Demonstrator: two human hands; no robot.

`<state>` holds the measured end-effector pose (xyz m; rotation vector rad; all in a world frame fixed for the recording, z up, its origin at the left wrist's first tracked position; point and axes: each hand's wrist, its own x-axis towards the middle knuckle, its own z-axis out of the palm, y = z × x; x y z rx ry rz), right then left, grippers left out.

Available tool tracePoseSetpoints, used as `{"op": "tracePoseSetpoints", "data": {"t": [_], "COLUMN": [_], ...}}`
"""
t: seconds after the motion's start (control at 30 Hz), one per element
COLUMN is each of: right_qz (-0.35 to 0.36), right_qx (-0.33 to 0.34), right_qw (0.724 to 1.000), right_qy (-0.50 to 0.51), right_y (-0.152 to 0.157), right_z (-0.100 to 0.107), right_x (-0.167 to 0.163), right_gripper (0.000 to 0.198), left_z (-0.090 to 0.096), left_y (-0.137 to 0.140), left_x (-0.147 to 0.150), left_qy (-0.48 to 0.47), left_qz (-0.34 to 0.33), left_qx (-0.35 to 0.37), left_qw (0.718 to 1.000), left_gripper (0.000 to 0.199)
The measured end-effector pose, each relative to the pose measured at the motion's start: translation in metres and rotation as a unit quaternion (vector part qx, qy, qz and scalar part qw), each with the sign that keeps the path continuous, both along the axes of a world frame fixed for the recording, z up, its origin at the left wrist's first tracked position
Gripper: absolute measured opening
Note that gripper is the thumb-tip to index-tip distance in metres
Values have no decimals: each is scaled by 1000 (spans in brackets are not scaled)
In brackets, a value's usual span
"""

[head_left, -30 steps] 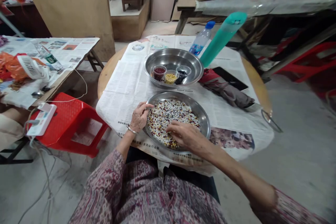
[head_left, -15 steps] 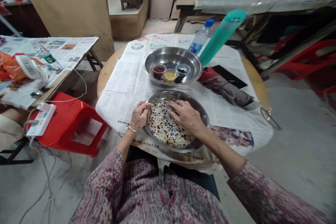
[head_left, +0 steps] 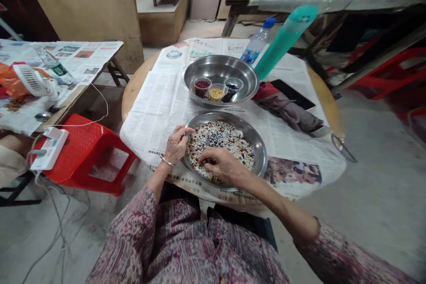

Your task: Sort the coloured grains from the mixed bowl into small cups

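A steel basin [head_left: 262,148] stands close to me, with mixed white grains, dark red beans and yellow bits [head_left: 229,135] spread over its bottom. My left hand [head_left: 177,145] grips its left rim, the thumb and forefinger over the edge. Down in the mix, left of the basin's middle, my right hand [head_left: 221,165] has its fingers curled and pinched; what they hold is hidden. Behind stands a second steel basin [head_left: 199,65] holding three clear cups: dark red beans [head_left: 201,88], yellow beans [head_left: 217,93] and black beans [head_left: 232,90].
Newspaper [head_left: 149,106] covers the round table. To the back right are a bottle with a blue cap [head_left: 256,44], a long green tube-shaped container [head_left: 286,40], a folded umbrella [head_left: 289,113] and a dark tablet-like slab [head_left: 293,94]. A red stool [head_left: 89,151] carries a power strip [head_left: 49,148].
My right hand has moved left and nearer to me through the grains, and its spread fingers have curled in. My left hand stays on the rim.
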<state>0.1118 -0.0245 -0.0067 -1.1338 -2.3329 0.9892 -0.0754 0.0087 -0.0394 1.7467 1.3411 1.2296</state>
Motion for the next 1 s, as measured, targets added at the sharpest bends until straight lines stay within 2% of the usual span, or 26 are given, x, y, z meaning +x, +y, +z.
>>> {"op": "tracePoseSetpoints", "data": {"t": [0.1, 0.2, 0.27, 0.47, 0.53, 0.6, 0.67, 0.77, 0.87, 0.9, 0.93, 1.0], "right_qz": [65, 68, 27, -186, -213, -202, -173, -156, -156, -152, -138, -81], "right_qx": [63, 126, 152, 210, 203, 185, 153, 72, -45, -63, -60, 5], "right_qw": [996, 985, 978, 944, 940, 947, 964, 983, 987, 986, 987, 995], "right_qy": [-21, -94, -137, -172, -173, -165, -133, -60, 8, 30, 49, 66], "right_y": [-13, -14, -7, 24, 28, 29, 28, 26, 23, 22, 22, 24], "right_z": [-5, -9, -11, -12, -12, -14, -14, -12, -8, -8, -8, -9], "right_x": [-1, 10, 24, 57, 54, 46, 35, 17, -1, -7, -13, -23], "right_gripper": [25, 24, 24, 24, 32, 38, 28, 18, 19, 20, 20, 20], "left_z": [0, 0, 0, -2, -1, -1, -1, -1, -2, -3, -3, -3], "left_y": [0, 0, 0, 1, 1, 1, 1, 0, 1, 1, 1, 2], "left_x": [0, 0, 0, 0, 0, 0, 0, 0, 0, -1, -1, -1], "left_qy": [0, -3, -4, -1, 2, 3, 0, -2, -6, -6, -5, 3], "left_qz": [2, 2, 2, 2, 6, 5, 2, 3, 6, 5, 4, 2], "left_qx": [1, 0, -1, 3, 0, 0, 4, 10, 11, 12, 14, 15], "left_qw": [1000, 1000, 1000, 1000, 1000, 1000, 1000, 1000, 1000, 1000, 1000, 1000], "left_gripper": [26, 26, 26, 26, 26, 26, 26, 26, 26, 26, 26, 26]}}
